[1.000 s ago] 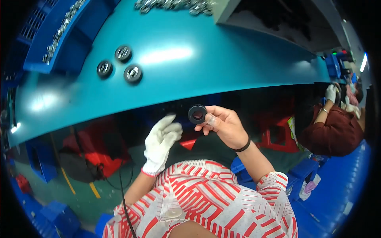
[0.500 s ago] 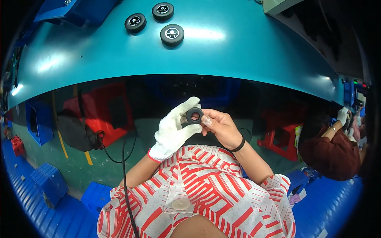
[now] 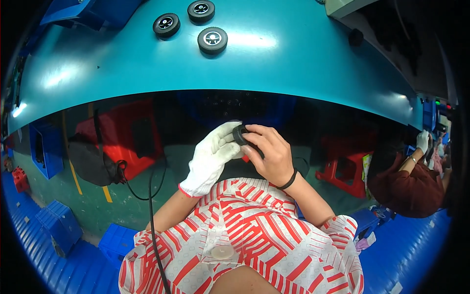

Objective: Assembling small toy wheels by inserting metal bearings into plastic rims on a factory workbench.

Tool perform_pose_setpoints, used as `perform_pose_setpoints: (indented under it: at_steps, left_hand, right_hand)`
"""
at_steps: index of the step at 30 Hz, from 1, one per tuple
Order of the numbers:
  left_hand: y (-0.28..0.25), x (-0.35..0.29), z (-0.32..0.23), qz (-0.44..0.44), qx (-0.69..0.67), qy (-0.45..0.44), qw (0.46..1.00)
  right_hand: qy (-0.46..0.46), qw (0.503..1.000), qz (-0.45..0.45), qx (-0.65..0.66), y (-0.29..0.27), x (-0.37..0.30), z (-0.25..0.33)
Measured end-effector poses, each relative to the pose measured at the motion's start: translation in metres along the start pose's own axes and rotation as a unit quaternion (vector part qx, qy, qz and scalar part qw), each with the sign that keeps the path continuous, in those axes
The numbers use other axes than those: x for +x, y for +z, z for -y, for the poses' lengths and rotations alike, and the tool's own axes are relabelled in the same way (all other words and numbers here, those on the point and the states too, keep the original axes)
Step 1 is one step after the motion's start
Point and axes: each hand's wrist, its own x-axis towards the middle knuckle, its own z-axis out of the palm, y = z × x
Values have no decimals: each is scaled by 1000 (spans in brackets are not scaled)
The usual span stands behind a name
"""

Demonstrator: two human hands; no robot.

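Observation:
In front of my body, just below the table's near edge, I hold a black ring-shaped tyre (image 3: pixel 238 135). My left hand (image 3: pixel 211 159), in a white knitted glove, grips its left side between fingers and thumb. My bare right hand (image 3: pixel 275 156), with a black band at the wrist, is closed over its right side, fingers on top and thumb below. The ring stands tilted nearly edge-on, so its opening is mostly hidden. Three small black wheels with silver-and-black hubs, a left one (image 3: pixel 166 25), a back one (image 3: pixel 201 11) and a front one (image 3: pixel 212 40), lie on the table.
The teal table (image 3: pixel 147 66) curves across ahead of me. A blue bin (image 3: pixel 105 14) stands at its far left, a dark lump (image 3: pixel 356 37) at its right edge. Red stools (image 3: pixel 345 169) stand underneath. A black cable (image 3: pixel 152 215) hangs by my left arm. A co-worker (image 3: pixel 413 183) sits at right.
The tyre has turned from facing me to nearly edge-on. My right hand has shifted from a fingertip hold to covering its side. A dark lump has appeared at the table's right edge.

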Motion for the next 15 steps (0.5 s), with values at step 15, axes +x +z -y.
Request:
perform_pose_setpoints:
  at_steps: [15]
  left_hand:
    - [1, 9, 8, 39, -52, -22, 998]
  right_hand:
    - [52, 996, -43, 60, 0, -2, -2]
